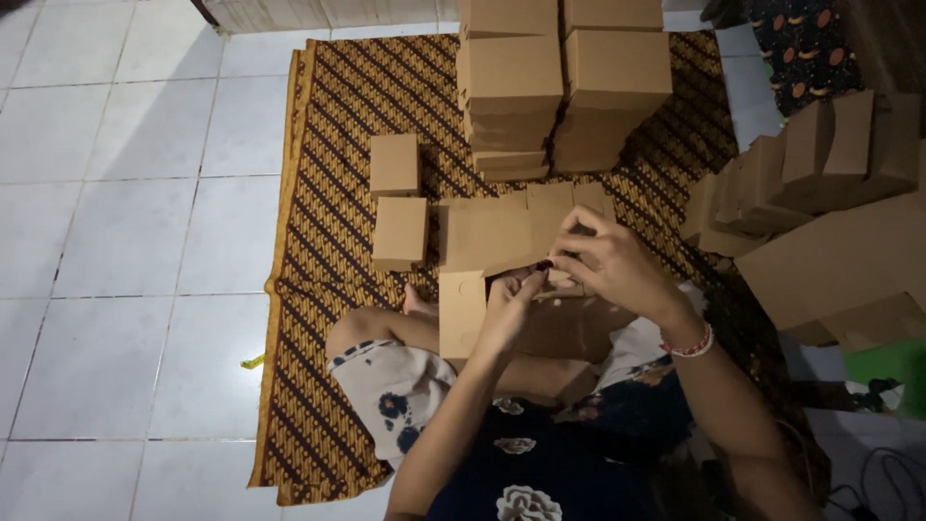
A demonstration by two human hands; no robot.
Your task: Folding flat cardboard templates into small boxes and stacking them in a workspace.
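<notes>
Both hands, the left hand (509, 301) and right hand (608, 262), are pinching the flat cardboard box (492, 233); it looks light and bendy, best held by its edges, stacked boxes (564, 82) sitting at twelve o'clock.

Single head-worn view, looking steeply down from above the seated person, close over both hands, left hand (509, 304) and right hand (608, 260), patterned mat (328, 193) beyond the grip, tiled floor (116, 193) left

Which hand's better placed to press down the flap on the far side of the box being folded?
Probably right. The right hand already grips the far edge of the cardboard box, fingers curled over it. The left hand sits lower, at the near panel, steadying it.
</notes>
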